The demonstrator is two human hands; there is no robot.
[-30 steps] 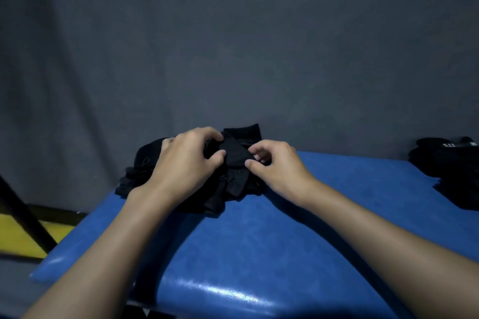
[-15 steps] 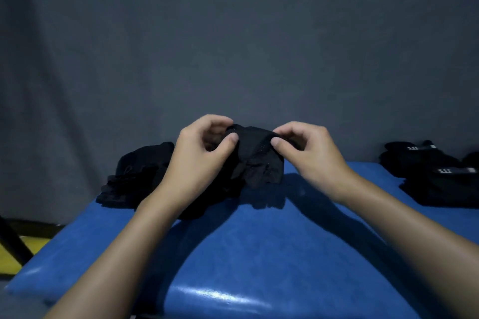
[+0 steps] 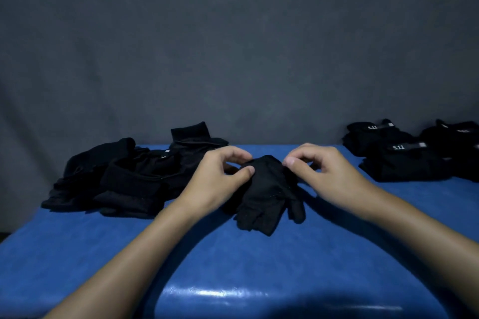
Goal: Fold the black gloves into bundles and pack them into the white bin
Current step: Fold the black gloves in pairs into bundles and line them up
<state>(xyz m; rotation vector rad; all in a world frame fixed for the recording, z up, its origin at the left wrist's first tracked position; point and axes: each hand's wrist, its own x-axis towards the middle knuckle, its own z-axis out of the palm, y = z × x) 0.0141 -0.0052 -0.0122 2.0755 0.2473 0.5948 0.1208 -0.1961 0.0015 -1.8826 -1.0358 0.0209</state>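
Behind the bench hangs a dull grey backdrop (image 3: 233,46), matte and faintly creased; below it runs the blue table (image 3: 233,267), a smooth vinyl-like top with a glossy streak along its near edge. I see one black glove (image 3: 267,194) lying flat at the middle of the table, soft knit-looking fabric, cuff end away from me and short stubby finger ends towards me. My left hand (image 3: 220,179) curls over the cuff's left side, thumb pressed to the cloth, pinching it; my right hand (image 3: 324,173) pinches the cuff's right corner between thumb and curled forefinger. To the left slumps a loose heap of gloves (image 3: 124,176), rumpled, ribbed cuffs sticking up; at the far right sit folded bundles (image 3: 404,155), squarer, with small white "5.11" tags.
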